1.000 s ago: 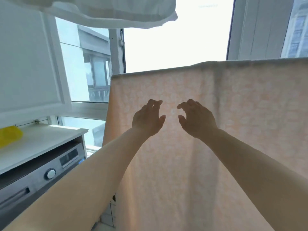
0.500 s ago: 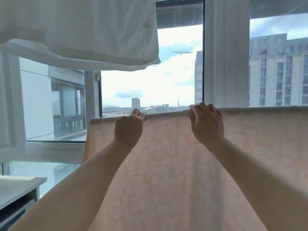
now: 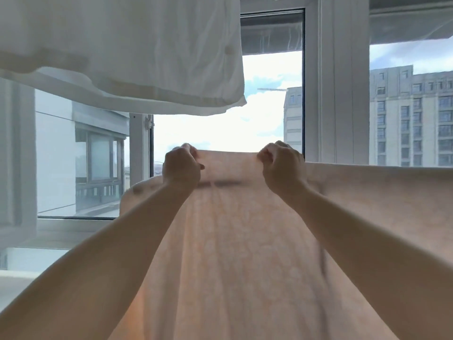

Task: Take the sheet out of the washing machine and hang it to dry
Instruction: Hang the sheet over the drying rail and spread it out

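Note:
A pale peach sheet (image 3: pixel 232 241) with a faint flower pattern hangs in front of me, draped over a rail that I cannot see. My left hand (image 3: pixel 181 168) pinches its top edge left of centre. My right hand (image 3: pixel 282 165) grips the same edge a little to the right. The stretch of sheet between both hands is lifted above the rest of the top line, with a dark fold shadow just below it. The sheet's left end droops at a rounded corner. The washing machine is out of view.
A white cloth (image 3: pixel 137 55) hangs overhead at the upper left, close above my hands. Behind the sheet are large windows with white frames (image 3: pixel 335 82) and buildings outside. A white ledge (image 3: pixel 14 283) shows at the lower left.
My open hands rose to the sheet's top edge and closed on it. Now they have lifted that part of the edge above the rest. My view tilted upward and the washing machine left the frame.

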